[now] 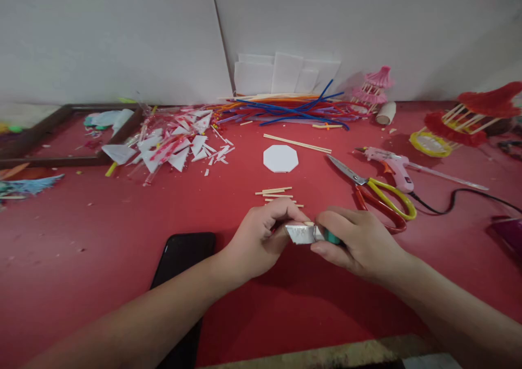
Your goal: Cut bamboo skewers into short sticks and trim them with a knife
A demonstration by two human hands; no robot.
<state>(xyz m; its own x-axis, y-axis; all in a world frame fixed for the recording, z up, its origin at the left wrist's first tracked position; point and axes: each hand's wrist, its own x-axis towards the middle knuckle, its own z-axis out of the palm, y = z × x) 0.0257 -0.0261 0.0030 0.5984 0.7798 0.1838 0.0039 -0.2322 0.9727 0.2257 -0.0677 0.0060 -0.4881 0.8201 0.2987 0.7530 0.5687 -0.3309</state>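
My right hand [361, 241] is closed around a box cutter with a green handle. Its wide silver blade [300, 234] points left, toward the fingers of my left hand [259, 237]. Between the left thumb and fingers a wooden stick is pinched; only a short pale end [309, 224] shows by the blade, and the rest is hidden. Just beyond my hands lie several short cut sticks [277, 195] on the red table [240, 195]. Farther back are a white octagonal piece [280, 158] and two long thin sticks [297, 142].
Right of my hands lie scissors [369, 187] and a pink glue gun [391, 165] with its black cord. A phone [183, 257] is beside my left forearm. White scraps [175, 146], pipe cleaners [285, 110] and small pagoda models [465, 116] line the back, before a wall.
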